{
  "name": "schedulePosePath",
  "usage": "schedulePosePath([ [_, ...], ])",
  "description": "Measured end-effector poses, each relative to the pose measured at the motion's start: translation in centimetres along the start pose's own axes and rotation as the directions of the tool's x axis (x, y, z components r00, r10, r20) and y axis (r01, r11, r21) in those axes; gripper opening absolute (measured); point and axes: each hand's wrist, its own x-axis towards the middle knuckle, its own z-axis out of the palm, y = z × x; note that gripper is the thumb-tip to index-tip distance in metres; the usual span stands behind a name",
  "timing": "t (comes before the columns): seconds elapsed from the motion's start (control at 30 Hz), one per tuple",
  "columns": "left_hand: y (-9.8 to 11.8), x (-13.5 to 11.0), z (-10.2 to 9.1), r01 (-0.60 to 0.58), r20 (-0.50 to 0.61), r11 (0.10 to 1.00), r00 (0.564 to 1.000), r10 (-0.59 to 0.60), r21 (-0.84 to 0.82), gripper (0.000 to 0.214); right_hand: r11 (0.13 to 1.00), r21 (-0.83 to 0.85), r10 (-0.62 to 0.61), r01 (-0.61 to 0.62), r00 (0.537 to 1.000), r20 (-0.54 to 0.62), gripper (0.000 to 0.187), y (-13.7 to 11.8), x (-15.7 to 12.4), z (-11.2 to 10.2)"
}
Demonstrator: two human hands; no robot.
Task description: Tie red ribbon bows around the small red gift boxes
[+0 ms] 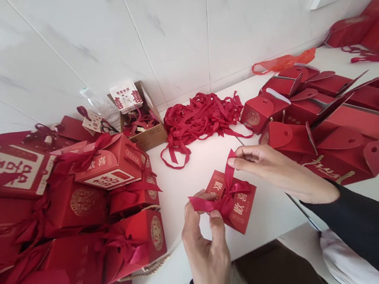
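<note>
A: Many boxes [61,211] on the left of the bench [186,170] already wear tied bows; how far is this one?

B: Partway, I'd judge. The small red box [242,202] lies at the bench's near edge, its ribbon [227,193] knotted. The left hand [204,243] pinches one ribbon end, the right hand [278,169] pinches the other, fingers closed.

A: What's left?

B: Plenty: the loose ribbon heap [200,117] and open flat boxes [331,126] at right.

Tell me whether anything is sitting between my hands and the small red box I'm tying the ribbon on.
Nothing visible stands in the way. The left hand pinches one end of the ribbon and the right hand pinches the other end, right over the small red box. The loose ribbon pile lies farther back on the white table.
</note>
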Motion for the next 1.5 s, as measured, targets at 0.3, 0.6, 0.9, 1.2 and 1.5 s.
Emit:
schedulePosePath([
  [0.3,-0.5,0.0,-0.4,0.164,-0.191,0.959,0.959,-0.210,-0.230,0.022,0.999,0.036,0.020,-0.014,0.986,-0.164,0.035,1.8,0.2,-0.4],
  [0.6,0.8,-2.1,1.0,-0.208,-0.172,0.866,0.933,0.315,0.455,0.013,0.876,-0.388,-0.291,0.286,0.956,0.049,0.018,1.6,-4.2,-0.5],
  [0.9,-0.3,-1.9,1.4,-0.232,-0.112,0.889,0.948,0.297,0.396,0.012,0.749,-0.483,-0.479,0.453,0.874,0.078,0.009,3.3,-3.5,1.0],
  [1.2,-1.2,-2.8,1.6,-0.253,-0.120,0.875,0.937,0.327,0.413,0.012,0.671,-0.581,-0.526,0.460,0.848,0.064,0.011,3.3,-3.8,1.9],
  [1.5,-1.5,-3.1,1.4,-0.226,-0.123,0.908,0.951,0.285,0.354,0.011,0.819,-0.480,-0.373,0.314,0.927,-0.030,0.014,2.8,-4.2,1.7],
])
